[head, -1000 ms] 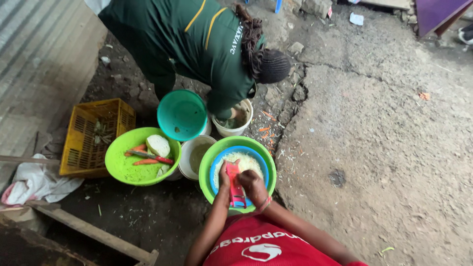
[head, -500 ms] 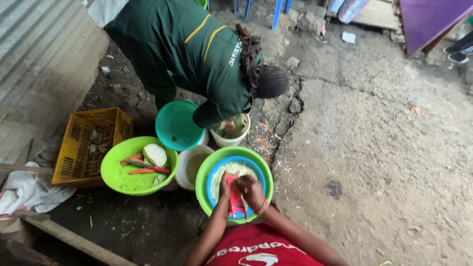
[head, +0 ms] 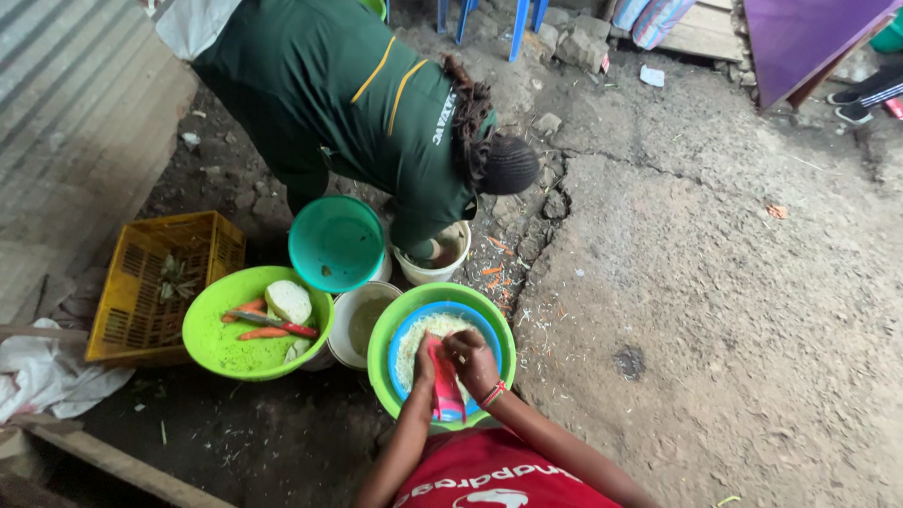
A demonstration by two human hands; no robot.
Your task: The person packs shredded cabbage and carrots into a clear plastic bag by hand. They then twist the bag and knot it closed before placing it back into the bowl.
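Your left hand (head: 424, 359) grips the pink grater (head: 444, 386); your right hand (head: 473, 362) presses something (hidden) on it, over the blue bowl (head: 414, 322).

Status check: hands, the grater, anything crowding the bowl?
Left hand steadies the pink grater; right hand presses on it over the blue bowl of shreds. White bucket touches the green basin; a co-worker bends close behind.

A grater (head: 446, 384) lies in the basin (head: 388, 331), crate (head: 127, 310) far left.
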